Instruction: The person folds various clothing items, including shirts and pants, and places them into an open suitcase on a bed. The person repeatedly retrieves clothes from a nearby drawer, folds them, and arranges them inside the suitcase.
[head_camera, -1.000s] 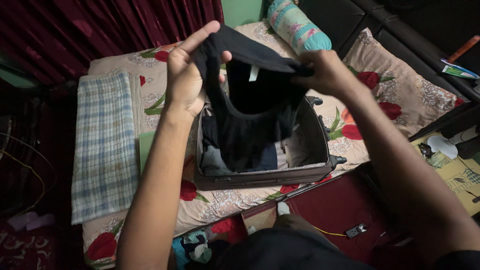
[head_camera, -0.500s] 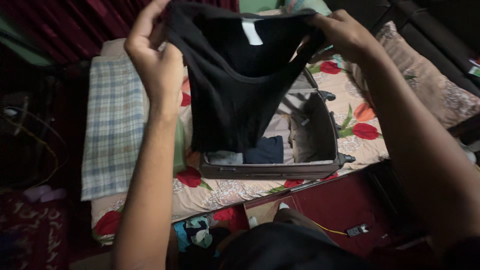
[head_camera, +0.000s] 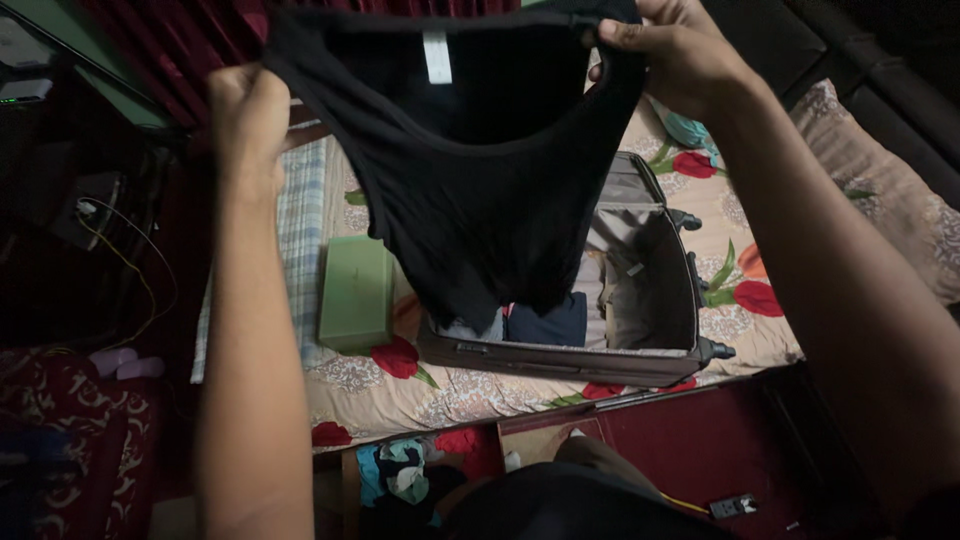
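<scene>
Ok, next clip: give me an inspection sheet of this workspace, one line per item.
Surface: bed with a floral cover, red flowers on cream.
Job's things: black garment, held spread out above an open grey suitcase with folded clothes inside.
Clutter: green box and a checked blue cloth on the bed; bundled clothes on the floor.
Grippers: left hand and right hand each grip a top edge of the garment.
Cables: yellow wire at left; power strip on the red floor.
Surroundings: dark red curtain behind, dim light.
</scene>
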